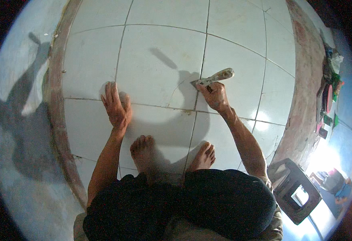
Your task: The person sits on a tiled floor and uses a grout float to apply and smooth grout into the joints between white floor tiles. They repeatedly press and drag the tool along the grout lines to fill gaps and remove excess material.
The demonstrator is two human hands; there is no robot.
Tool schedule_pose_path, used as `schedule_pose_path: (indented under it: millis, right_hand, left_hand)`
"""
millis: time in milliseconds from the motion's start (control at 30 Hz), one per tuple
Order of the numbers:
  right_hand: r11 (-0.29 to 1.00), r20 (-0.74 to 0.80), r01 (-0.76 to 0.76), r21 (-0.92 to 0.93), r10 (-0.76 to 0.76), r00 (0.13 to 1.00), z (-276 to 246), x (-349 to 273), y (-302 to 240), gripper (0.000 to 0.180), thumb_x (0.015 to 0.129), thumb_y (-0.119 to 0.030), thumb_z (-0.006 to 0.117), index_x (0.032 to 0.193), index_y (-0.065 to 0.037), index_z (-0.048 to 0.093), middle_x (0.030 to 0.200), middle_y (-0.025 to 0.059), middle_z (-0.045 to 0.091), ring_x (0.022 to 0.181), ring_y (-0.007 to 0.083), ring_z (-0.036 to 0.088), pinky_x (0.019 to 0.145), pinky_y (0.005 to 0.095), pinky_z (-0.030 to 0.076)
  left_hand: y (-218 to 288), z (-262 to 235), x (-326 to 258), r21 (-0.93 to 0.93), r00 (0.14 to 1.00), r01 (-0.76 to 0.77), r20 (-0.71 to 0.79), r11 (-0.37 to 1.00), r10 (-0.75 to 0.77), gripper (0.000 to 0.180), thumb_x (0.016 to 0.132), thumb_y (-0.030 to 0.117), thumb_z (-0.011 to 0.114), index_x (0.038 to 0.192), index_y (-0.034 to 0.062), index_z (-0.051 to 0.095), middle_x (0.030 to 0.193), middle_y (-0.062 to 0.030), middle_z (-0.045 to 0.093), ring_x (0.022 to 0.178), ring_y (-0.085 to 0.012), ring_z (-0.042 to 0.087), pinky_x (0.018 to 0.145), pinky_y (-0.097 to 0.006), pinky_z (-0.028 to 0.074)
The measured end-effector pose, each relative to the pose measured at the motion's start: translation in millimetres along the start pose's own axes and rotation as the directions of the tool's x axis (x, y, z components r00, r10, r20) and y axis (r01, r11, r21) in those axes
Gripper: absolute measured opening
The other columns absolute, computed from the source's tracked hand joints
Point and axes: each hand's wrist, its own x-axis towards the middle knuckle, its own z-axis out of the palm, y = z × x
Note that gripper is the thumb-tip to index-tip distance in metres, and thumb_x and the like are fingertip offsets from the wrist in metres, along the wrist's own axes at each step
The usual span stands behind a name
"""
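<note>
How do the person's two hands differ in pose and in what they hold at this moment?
The left hand lies flat, fingers spread, on the tiled floor, holding nothing. The right hand is closed around a scraper, its blade tip at a tile joint. Both are bare and reach forward over the tiles.

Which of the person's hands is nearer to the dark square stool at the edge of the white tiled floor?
The right. The right hand, gripping a pale-handled scraper, is up and left of the dark square stool; the left hand, flat on the white tiled floor, lies much farther left.
</note>
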Motion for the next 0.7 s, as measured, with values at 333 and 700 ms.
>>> schedule_pose_path:
  millis: [333,700]
  right_hand:
    - [0.936,0.241,0.334,-0.112,-0.301,0.923,16,-31,-6,0.024,0.103,-0.028,0.059,0.111,-0.015,0.077,0.08,0.0097,0.074,0.07,0.0269,0.073,0.067,0.0398,0.061]
    - [0.999,-0.374,-0.044,-0.013,0.036,0.927,-17,77,-15,0.035,0.093,-0.032,0.072,0.08,0.0,0.068,0.074,0.0177,0.07,0.064,0.0261,0.071,0.058,0.0429,0.053]
  left_hand:
    - [-3,3,-1,0.028,1.0,-0.024,-0.011,0.999,0.024,0.069,0.1,0.027,0.06,0.157,0.004,0.03,0.164,-0.0202,0.029,0.154,-0.0367,0.023,0.124,-0.063,0.014]
    - [-1,4,-2,0.002,1.0,0.012,0.026,1.0,-0.012,0.069,0.101,0.028,0.06,0.158,0.0043,0.03,0.164,-0.0208,0.028,0.154,-0.0375,0.022,0.125,-0.062,0.013]
